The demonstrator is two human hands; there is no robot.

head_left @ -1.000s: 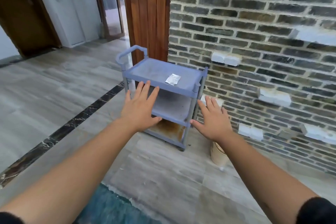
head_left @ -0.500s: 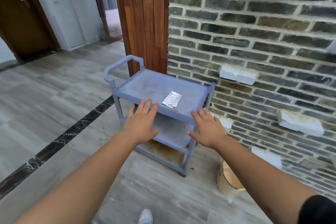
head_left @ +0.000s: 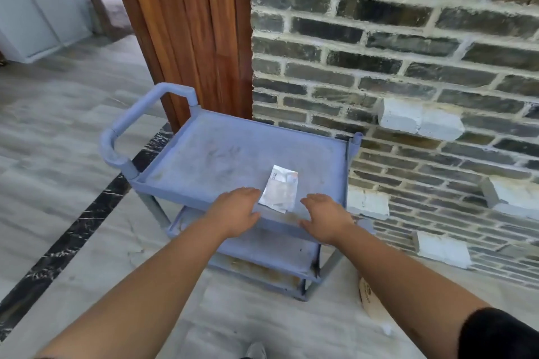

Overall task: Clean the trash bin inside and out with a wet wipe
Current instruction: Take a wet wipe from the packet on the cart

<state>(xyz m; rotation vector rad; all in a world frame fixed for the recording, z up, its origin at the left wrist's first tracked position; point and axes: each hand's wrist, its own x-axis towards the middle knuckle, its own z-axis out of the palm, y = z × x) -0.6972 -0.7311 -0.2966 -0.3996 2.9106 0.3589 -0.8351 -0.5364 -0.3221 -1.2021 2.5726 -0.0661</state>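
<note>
Head view. Blue-grey plastic cart (head_left: 233, 151) stands on the tiled floor (head_left: 58, 131) against a dark brick wall (head_left: 408, 38), next to a wooden post (head_left: 189, 32). Its top tray is dusty.

A wet wipe packet (head_left: 279, 188) lies flat on the top tray, near the front edge and right of centre. It is rectangular, silvery-white, with print near the far end. The long axis runs from the near edge away toward the wall, tilted slightly right at the far end.

Left hand (head_left: 236, 210) is at the tray's front edge, palm down, fingers spread and holding nothing; the fingertips (head_left: 253, 191) sit just beside the packet's left near corner, and contact cannot be judged. Right hand (head_left: 325, 214) is likewise unclenched and empty, palm down, just right of the packet, apart from it. The packet lies between the two hands.

Trash bin (head_left: 372, 302): only a tan sliver shows on the floor by the cart's right leg, behind the right forearm.
</note>
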